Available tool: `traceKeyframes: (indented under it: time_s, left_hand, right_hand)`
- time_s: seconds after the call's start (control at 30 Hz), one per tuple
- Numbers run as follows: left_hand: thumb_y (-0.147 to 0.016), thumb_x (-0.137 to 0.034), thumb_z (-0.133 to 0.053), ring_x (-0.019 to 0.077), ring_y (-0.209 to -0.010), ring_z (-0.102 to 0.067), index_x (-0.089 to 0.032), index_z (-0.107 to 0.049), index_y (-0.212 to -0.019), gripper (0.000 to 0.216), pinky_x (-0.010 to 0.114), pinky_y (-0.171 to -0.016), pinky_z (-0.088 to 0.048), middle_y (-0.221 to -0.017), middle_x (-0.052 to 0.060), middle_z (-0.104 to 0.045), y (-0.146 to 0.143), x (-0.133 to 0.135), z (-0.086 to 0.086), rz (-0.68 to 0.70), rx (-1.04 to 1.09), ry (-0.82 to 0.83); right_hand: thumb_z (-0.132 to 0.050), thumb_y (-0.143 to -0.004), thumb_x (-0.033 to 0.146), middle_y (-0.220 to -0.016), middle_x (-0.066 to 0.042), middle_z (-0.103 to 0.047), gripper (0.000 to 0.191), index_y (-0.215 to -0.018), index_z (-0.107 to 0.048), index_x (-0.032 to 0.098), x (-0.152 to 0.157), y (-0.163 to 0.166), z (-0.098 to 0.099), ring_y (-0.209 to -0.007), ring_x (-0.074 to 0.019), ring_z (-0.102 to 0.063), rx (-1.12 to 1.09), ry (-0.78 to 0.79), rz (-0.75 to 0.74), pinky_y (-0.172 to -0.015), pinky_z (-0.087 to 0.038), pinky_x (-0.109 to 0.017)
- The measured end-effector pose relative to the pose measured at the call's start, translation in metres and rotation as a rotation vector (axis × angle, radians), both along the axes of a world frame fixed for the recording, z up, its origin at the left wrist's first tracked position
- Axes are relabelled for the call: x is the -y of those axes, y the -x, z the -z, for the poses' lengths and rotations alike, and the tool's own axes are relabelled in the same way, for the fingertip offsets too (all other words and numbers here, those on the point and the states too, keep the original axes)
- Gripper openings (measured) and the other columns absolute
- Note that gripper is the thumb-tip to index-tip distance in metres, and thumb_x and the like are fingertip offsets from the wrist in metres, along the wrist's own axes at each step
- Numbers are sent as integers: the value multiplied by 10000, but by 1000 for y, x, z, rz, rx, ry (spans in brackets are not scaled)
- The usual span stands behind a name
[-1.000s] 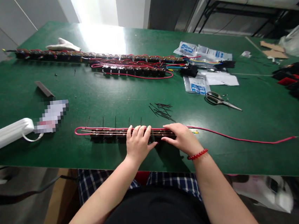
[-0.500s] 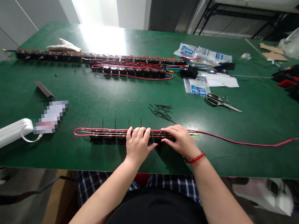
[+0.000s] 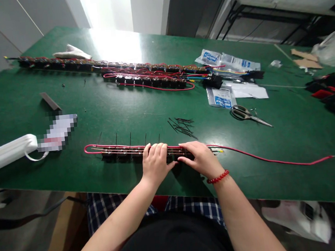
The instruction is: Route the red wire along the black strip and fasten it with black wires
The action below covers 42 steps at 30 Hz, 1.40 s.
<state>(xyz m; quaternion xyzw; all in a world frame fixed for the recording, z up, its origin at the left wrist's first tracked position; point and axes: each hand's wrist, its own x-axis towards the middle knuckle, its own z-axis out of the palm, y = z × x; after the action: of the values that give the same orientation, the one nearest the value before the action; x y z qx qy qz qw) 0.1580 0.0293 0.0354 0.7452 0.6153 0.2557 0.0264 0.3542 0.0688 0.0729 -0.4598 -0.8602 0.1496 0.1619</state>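
Observation:
A row of black switch modules (image 3: 119,153) lies near the front edge of the green table (image 3: 124,110), with a red wire (image 3: 265,160) looped along it and trailing off to the right. My left hand (image 3: 155,163) rests on the row with its fingers curled over the top. Just to its right, my right hand (image 3: 199,158), a red bead bracelet at the wrist, presses its fingers down on the same row. Thin black ties stand up from the row's left part. A small pile of loose black ties (image 3: 182,125) lies just behind my hands.
Two longer wired rows of modules (image 3: 148,80) lie across the back of the table. Scissors (image 3: 249,114) and plastic bags (image 3: 226,61) are at the right, black and red parts (image 3: 333,93) at the far right. A white power strip (image 3: 7,152) sits at the left front.
My right hand has slid a little to the left along the row, closer to my left hand. The left hand has hardly moved.

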Motion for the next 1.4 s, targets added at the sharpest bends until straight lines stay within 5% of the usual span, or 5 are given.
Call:
traceKeyframes:
  time_s: [0.93,1.4]
  left_hand:
    - [-736,-499,-737,280,-1114,-571,-263,-611,-1178,516,474,-1095,-294,-1152,70,-663,1,-1,-2,5,-14,5]
    - [-760,-343,-695,266,-1118,-569,-267,-618,-1185,438,464,-1111,-291,-1150,63,-667,1,1,-3,7,-3,16]
  right_hand:
    - [-622,-865,255,-1126,-86,-690,287,-1148,-616,208,4,19,2,-1033,-261,-612,-23,-15,-9,-910,-473,-437]
    - [-526,-886,306,-1039,-88,-704,266,-1104,-625,192,18,30,27,-948,-253,-589,38,-286,116,-894,-394,-409]
